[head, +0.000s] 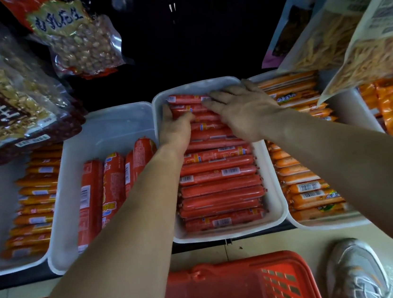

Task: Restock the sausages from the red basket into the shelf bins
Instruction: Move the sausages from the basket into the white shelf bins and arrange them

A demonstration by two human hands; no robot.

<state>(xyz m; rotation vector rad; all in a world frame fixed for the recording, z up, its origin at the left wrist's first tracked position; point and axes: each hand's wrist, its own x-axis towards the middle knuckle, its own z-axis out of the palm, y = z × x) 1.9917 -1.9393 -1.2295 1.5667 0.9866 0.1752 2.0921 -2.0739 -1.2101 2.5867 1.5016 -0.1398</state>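
Both hands (211, 119) press red sausages (218, 171) filling the white bin (158, 109) edge to edge

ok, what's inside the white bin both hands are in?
The white bin holds red sausages lying crosswise, filling it. Left hand and right hand cover the far rows; lower layers are hidden.

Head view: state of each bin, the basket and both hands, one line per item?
Middle bin: packed with red sausages.
Bin left of it: few thick sausages, far half bare.
Right bin: stacked orange sausages.
Red basket: on floor, contents hidden.
Left hand: gripping sausages.
Right hand: flat on sausages.
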